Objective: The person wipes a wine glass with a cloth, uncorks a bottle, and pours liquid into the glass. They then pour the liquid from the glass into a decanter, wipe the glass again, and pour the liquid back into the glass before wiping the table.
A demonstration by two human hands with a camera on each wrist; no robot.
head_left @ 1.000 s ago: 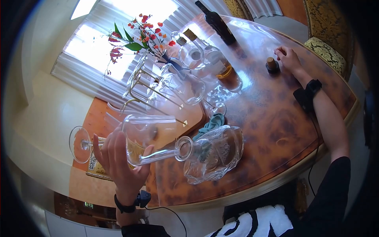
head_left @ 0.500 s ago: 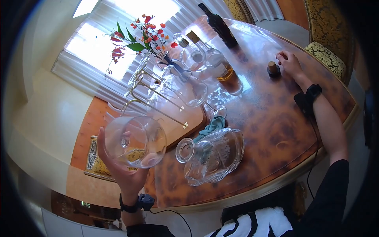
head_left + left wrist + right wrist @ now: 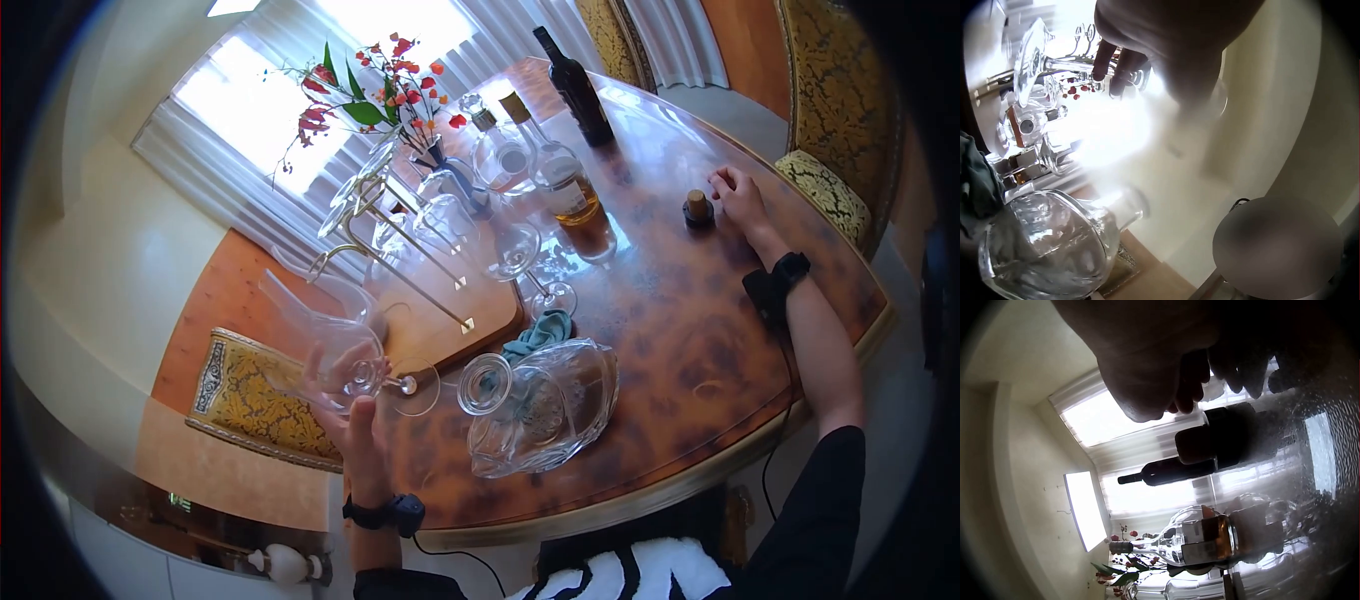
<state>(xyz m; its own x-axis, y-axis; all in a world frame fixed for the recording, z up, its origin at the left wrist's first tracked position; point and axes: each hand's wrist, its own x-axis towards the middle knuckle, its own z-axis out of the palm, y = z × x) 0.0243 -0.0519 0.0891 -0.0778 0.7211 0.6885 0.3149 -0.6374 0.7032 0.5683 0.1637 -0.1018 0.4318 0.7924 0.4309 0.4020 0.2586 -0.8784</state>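
My left hand (image 3: 362,440) holds a clear wine glass (image 3: 345,345) by the base of its bowl and its stem. The bowl tilts up to the left and the foot points right, close to the decanter's mouth. In the left wrist view the fingers curl at the stem, with the glass foot (image 3: 1032,62) beyond them. A cut-glass decanter (image 3: 550,410) lies tilted on the table, its round mouth facing me. My right hand (image 3: 742,203) rests on the table, fingers loosely curled and holding nothing, beside a cork-topped stopper (image 3: 698,210).
A teal cloth (image 3: 538,336) lies behind the decanter. Brass rack arms with glasses rise from a wooden board (image 3: 440,345). Further back stand a cork-topped bottle of amber liquid (image 3: 575,205), a dark wine bottle (image 3: 580,100) and red flowers (image 3: 405,90).
The wine glass has turned round in my left hand: its foot has swung from the left to the right, and its bowl now points up left. The right hand stays on the table.
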